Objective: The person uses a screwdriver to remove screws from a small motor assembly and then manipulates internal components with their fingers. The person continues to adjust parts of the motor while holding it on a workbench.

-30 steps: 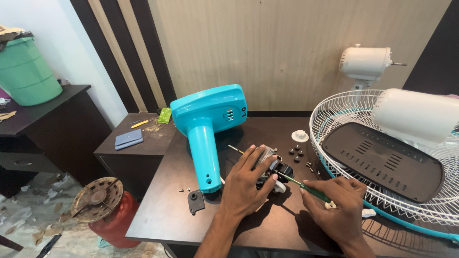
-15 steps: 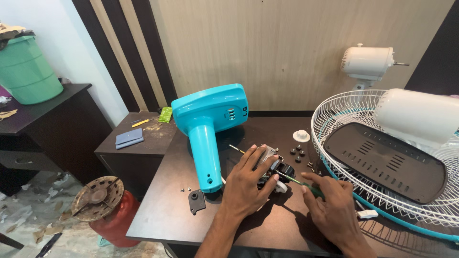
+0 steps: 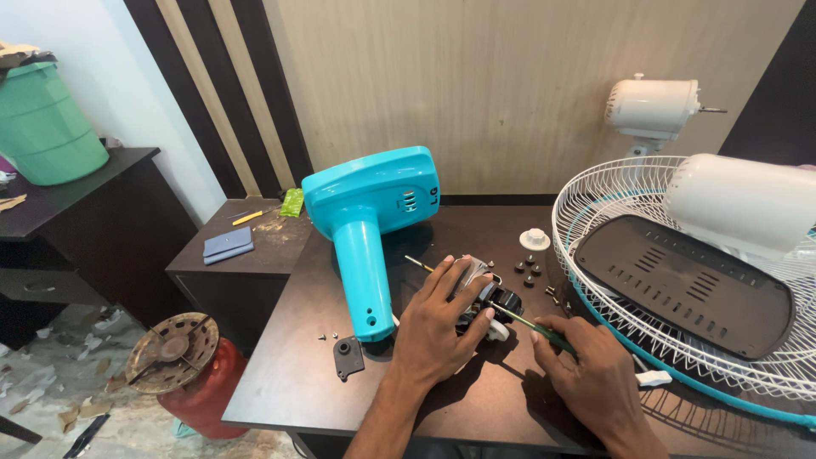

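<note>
Steadying a small fan motor (image 3: 484,302) beside the teal fan housing (image 3: 370,212)
Left hand (image 3: 438,327) clamped on it; right hand (image 3: 586,374) gripped a green-handled screwdriver (image 3: 540,331)

Teal housing (image 3: 371,212) blocks left; fan grille (image 3: 680,280) right.

Turquoise, white and dark brown on the workbench

The fan housing (image 3: 374,212) is turquoise; the wire guard (image 3: 680,340) is white with a turquoise rim, and a black slotted panel (image 3: 684,285) lies on it. The table (image 3: 306,374) is dark brown. The screwdriver (image 3: 544,333) has a green handle, the bucket (image 3: 47,127) is green, the wall (image 3: 510,76) is beige with dark stripes.
</note>
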